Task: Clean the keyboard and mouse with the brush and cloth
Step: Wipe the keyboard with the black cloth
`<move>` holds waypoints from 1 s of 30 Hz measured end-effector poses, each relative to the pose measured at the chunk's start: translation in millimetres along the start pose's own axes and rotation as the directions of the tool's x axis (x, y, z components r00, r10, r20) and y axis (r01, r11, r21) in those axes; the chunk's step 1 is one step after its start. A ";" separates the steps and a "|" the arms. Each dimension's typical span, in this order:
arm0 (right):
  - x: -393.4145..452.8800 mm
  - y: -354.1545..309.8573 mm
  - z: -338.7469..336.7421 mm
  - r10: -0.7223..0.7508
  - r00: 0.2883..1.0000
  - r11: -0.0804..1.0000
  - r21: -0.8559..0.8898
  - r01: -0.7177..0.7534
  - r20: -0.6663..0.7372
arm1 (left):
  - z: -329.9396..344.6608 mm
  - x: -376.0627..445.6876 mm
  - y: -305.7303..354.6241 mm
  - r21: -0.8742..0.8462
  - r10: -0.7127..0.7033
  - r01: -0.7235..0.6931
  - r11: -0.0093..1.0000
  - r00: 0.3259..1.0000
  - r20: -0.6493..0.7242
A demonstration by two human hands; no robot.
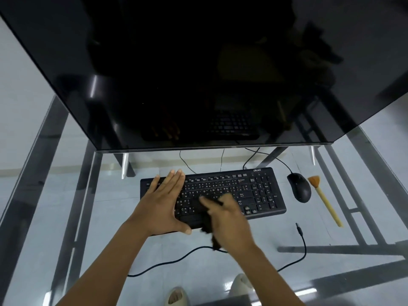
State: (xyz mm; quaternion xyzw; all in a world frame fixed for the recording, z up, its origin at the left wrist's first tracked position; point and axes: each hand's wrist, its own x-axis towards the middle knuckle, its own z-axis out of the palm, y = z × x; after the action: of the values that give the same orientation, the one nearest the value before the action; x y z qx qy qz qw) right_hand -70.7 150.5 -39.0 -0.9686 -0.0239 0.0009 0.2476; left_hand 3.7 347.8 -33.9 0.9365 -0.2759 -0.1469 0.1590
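Note:
A black keyboard [249, 191] lies on the glass desk under the monitor. My left hand [164, 200] lies flat on its left part, fingers straight, thumb at the front edge. My right hand [227, 219] is blurred over the middle of the keyboard and holds a dark cloth [204, 214] against the keys; part of the cloth hangs below the hand. A black mouse [299, 187] sits right of the keyboard. Beside the mouse lies a brush [324, 200] with orange bristles and a pale wooden handle, untouched.
A large dark monitor [198, 74] overhangs the back of the glass desk [66, 217]. A loose black cable [301, 237] with a free plug lies at the front right. Thin wires run behind the keyboard. Metal desk frame bars and sandalled feet show through the glass.

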 end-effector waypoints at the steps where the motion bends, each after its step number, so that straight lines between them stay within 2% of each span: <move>1: -2.9 -3.5 -1.9 0.013 1.000 1.000 0.001 -0.013 -0.027 | 0.0 -0.2 -0.2 -0.002 -0.004 0.004 1.000 1.000 0.003; 2: -5.7 -5.1 -3.9 0.045 0.999 0.999 0.020 -0.044 -0.008 | 0.4 -0.3 -0.7 -0.002 -0.008 0.008 1.000 1.000 0.003; 4: -18.2 -1.4 5.0 -0.076 0.994 0.995 -0.051 0.081 0.081 | 0.4 -0.5 -2.5 -0.002 -0.014 0.014 1.000 1.000 0.005; 6: -25.3 -2.8 -1.7 -0.076 0.986 0.995 -0.058 0.085 0.150 | 0.4 -0.2 -1.6 0.006 -0.018 0.018 1.000 1.000 0.018; 7: -24.2 6.4 -5.7 -0.003 0.994 0.999 -0.032 0.007 0.109 | 0.0 -0.6 -0.4 0.021 -0.022 0.022 1.000 0.999 0.028; 9: -15.9 37.9 -22.0 0.231 0.970 0.973 -0.003 -0.232 -0.079 | -0.2 0.0 5.2 0.066 -0.032 0.028 0.997 0.998 0.057; 11: -16.9 50.7 -26.9 0.318 0.930 0.946 0.002 -0.323 -0.184 | 1.3 5.8 17.1 0.068 -0.026 0.022 0.997 0.997 0.067; 14: -28.6 31.0 -16.4 0.139 0.987 0.989 -0.044 -0.143 -0.079 | 8.2 22.7 48.1 0.042 0.020 -0.023 0.999 0.998 0.064; 16: -27.9 45.8 -27.0 0.144 0.984 0.986 -0.064 -0.151 -0.105 | 14.1 34.8 71.1 0.061 0.041 -0.045 0.997 0.997 0.061; 17: -26.3 62.4 -36.4 0.245 0.956 0.965 -0.054 -0.257 -0.163 | 16.9 41.0 82.4 0.081 0.040 -0.045 0.996 0.997 0.059; 19: -26.5 94.8 -50.5 0.493 0.822 0.861 0.028 -0.507 -0.285 | 19.7 48.2 96.7 0.130 -0.002 -0.003 0.991 0.999 0.043; 20: -29.4 103.5 -54.8 0.561 0.769 0.817 0.054 -0.574 -0.305 | 21.0 51.7 102.5 0.151 -0.032 0.027 0.988 0.999 0.033; 21: -31.6 103.1 -57.9 0.570 0.764 0.810 0.054 -0.583 -0.303 | 22.8 55.2 107.1 0.167 -0.060 0.056 0.984 0.998 0.021; 24: -40.3 92.2 -53.9 0.490 0.841 0.861 -0.022 -0.507 -0.228 | 26.8 58.5 111.0 0.179 -0.104 0.095 0.979 0.994 0.037; 27: -32.3 109.1 -64.5 0.536 0.802 0.826 -0.035 -0.563 -0.263 | 31.5 58.9 110.4 0.171 -0.088 0.077 0.982 0.994 0.062; 30: 4.1 120.7 -77.0 0.501 0.831 0.845 -0.072 -0.530 -0.240 | 29.1 61.0 109.1 0.157 -0.072 0.066 0.985 0.997 0.033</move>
State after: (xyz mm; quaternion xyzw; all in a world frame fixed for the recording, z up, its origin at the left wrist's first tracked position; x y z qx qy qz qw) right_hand -60.0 8.0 -29.2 -0.9478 0.2652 -0.0373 0.1730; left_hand -9.1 220.2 -30.3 0.9520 -0.2571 -0.1485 0.0747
